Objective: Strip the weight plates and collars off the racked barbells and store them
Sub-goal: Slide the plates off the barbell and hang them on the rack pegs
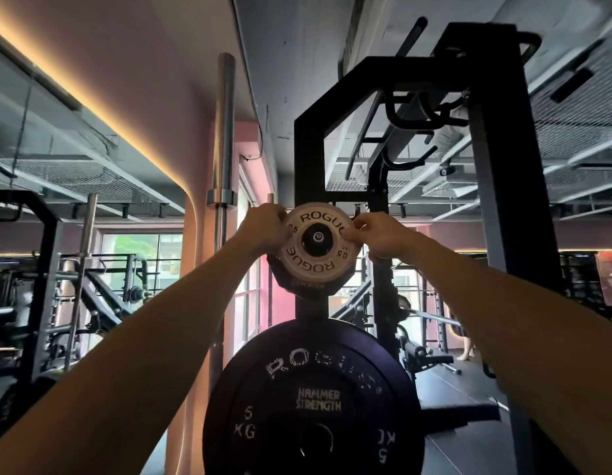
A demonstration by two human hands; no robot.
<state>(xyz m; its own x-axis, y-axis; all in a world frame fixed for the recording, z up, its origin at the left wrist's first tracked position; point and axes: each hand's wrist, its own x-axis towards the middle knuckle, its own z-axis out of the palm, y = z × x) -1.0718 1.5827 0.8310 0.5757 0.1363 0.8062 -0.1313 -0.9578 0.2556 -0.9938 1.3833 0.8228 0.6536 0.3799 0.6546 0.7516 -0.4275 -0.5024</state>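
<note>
Near big black 5 kg plate is sitting stored low on rack, while left hand and right hand are gripping small white Rogue plate on far upper peg, storing underway.

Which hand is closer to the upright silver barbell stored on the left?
Left. The left hand grips the left edge of the small white plate, just right of the upright barbell; the right hand holds the plate's far edge, farther away.
</note>
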